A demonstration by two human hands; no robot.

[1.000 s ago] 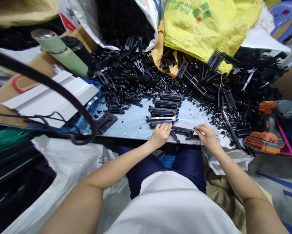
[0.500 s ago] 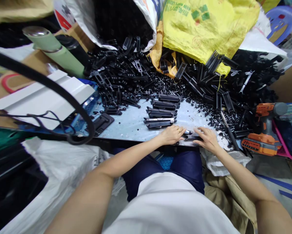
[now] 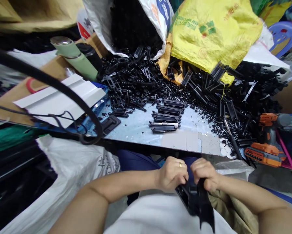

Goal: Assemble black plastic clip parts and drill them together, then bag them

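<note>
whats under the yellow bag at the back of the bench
Black parts and some orange material show along the front edge of the yellow bag. Anything farther back is covered by it, so that can't be seen.

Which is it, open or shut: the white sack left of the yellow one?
Open. The white sack gapes toward the heaped black parts, its dark inside in view.

Black part (image 3: 196,200) blurred; near end partly hidden under my left fingers (image 3: 182,167) and right fingers (image 3: 199,164), how the pads sit unclear. Both my arms (image 3: 126,183) cropped low. Cable (image 3: 50,85) leaves at left, blurred. Sack (image 3: 99,31), yellow bag (image 3: 216,39) cut off above. Cup (image 3: 90,53) partly behind bottle (image 3: 83,65). Screws (image 3: 167,87) too small to count.
</note>
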